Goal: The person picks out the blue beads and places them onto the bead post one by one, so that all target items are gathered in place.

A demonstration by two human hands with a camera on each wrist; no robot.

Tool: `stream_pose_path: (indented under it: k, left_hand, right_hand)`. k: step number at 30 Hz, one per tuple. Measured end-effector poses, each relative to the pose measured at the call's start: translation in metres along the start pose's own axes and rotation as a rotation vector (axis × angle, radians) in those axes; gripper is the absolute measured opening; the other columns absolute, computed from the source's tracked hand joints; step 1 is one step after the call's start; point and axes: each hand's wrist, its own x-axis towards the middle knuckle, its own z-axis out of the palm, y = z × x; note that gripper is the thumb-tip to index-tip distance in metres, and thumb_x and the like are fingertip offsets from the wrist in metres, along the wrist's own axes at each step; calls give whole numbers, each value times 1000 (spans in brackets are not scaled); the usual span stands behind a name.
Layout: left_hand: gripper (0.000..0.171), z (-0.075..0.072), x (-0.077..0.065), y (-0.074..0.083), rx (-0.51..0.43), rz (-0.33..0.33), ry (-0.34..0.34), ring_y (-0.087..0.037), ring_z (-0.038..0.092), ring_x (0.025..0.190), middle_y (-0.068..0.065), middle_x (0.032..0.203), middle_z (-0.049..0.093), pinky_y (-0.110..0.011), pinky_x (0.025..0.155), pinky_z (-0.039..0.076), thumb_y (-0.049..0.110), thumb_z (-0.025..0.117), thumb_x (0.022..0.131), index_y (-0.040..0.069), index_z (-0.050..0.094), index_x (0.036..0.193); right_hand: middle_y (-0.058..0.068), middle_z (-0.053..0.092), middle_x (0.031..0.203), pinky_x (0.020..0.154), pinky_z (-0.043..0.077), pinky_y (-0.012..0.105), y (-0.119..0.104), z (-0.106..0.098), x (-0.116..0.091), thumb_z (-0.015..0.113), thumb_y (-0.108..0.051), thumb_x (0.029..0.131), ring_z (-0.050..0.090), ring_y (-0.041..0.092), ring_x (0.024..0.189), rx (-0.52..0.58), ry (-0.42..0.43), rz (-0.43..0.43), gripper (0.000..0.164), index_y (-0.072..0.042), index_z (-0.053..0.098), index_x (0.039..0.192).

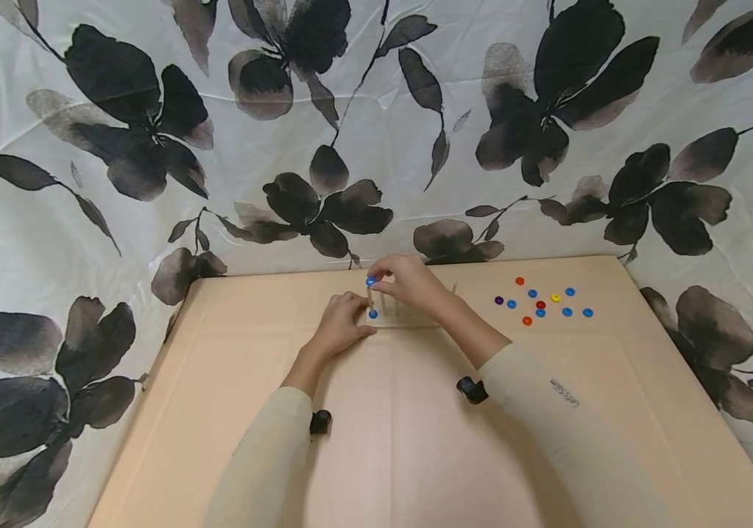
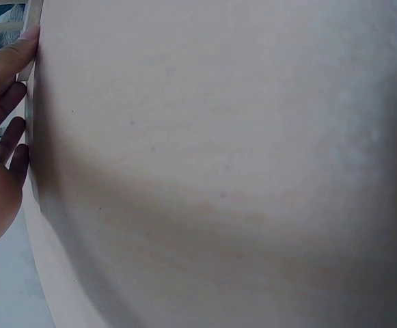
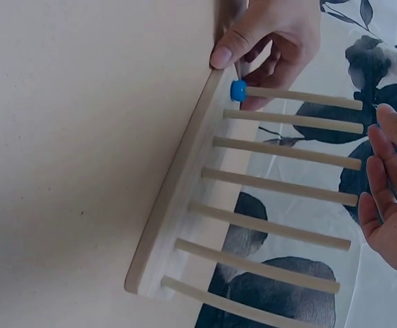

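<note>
A pale wooden rack point(image 3: 178, 198) with several upright pegs stands near the table's far edge. At its left end my left hand point(image 1: 343, 323) grips the base, thumb along the front side and fingers behind it, as the right wrist view shows. My right hand point(image 1: 409, 282) pinches a blue bead point(image 1: 371, 281) at the top of the leftmost peg. This bead is hidden in the right wrist view, where the fingertips appear close by the peg tips. Another blue bead point(image 3: 238, 90) sits at the bottom of that same end peg. The other pegs point(image 3: 273, 225) are bare.
To the right of the rack, loose beads lie scattered on the table point(image 1: 416, 425): several blue ones point(image 1: 570, 292), two orange point(image 1: 520, 281), a red point(image 1: 540, 304), a yellow point(image 1: 556, 298) and a purple point(image 1: 498, 301). A flowered cloth point(image 1: 350, 110) hangs behind the table.
</note>
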Motion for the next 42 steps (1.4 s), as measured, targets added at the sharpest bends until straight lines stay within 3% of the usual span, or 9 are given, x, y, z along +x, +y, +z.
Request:
stream_pose_path:
  k: [9, 21, 42]
  left_hand:
    - [54, 5, -5, 2, 16, 6, 17, -32, 50, 122, -10, 127, 64, -46, 108, 40, 31, 89, 82, 9, 69, 127]
    - [52, 6, -7, 3, 26, 9, 22, -32, 50, 120, -9, 126, 64, -46, 106, 41, 30, 89, 82, 9, 69, 126]
    - [54, 6, 0, 5, 28, -3, 27, -32, 51, 120, -9, 127, 65, -46, 107, 41, 32, 89, 82, 8, 70, 126]
  right_hand:
    - [0, 79, 104, 97, 50, 41, -4, 8, -2, 77, -23, 94, 67, 22, 107, -32, -68, -24, 19, -14, 78, 112]
    - [-3, 79, 103, 98, 49, 47, -4, 11, -3, 78, -25, 94, 66, 24, 107, -73, -73, 17, 19, -16, 78, 110]
    - [-5, 78, 102, 93, 48, 46, 4, 16, -2, 78, -30, 93, 65, 21, 103, -112, -73, 78, 19, -20, 79, 109]
